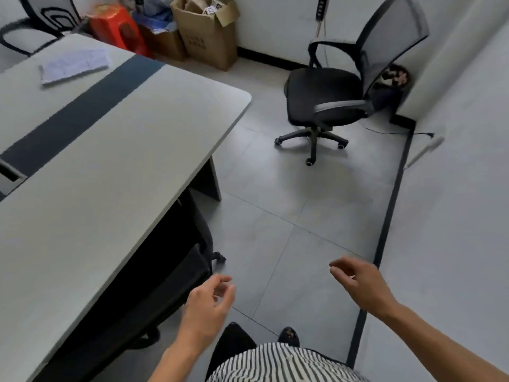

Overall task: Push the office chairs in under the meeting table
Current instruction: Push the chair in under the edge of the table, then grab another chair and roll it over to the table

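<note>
A pale grey meeting table (115, 150) with a dark centre stripe fills the left. One black office chair (176, 274) is tucked under its near edge, just left of my left hand (206, 304). A second black mesh-backed chair (330, 97) stands apart on the floor at the back right, near the wall corner, facing left. My left hand hangs loosely curled and holds nothing. My right hand (360, 282) hovers over the floor with relaxed fingers, also holding nothing. Neither hand touches a chair.
Papers (74, 64) lie on the table. A third chair (33, 26) stands behind the table's far left. Cardboard boxes (206, 31) and a red stool (115, 28) line the back wall. A cable (391, 132) runs along the floor by the right wall.
</note>
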Demonstrator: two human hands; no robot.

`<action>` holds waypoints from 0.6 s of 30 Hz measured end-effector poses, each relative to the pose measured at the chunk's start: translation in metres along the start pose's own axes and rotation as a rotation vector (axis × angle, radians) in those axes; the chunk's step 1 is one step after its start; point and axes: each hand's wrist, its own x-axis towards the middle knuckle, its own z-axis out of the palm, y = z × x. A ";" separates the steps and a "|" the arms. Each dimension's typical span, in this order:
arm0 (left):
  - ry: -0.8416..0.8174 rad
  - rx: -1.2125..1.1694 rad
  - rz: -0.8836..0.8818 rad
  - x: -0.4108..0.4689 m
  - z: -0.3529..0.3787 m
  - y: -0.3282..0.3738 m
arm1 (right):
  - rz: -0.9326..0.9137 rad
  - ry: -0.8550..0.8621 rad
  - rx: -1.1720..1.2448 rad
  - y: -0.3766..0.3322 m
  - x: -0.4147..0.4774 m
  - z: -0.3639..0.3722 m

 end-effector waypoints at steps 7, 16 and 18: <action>-0.128 0.027 0.055 0.101 0.032 0.063 | 0.205 0.150 0.185 0.052 0.036 -0.059; -0.246 0.073 0.222 0.286 0.055 0.196 | 0.412 0.357 0.321 0.071 0.139 -0.145; -0.292 0.100 0.276 0.323 0.065 0.236 | 0.438 0.399 0.357 0.075 0.160 -0.169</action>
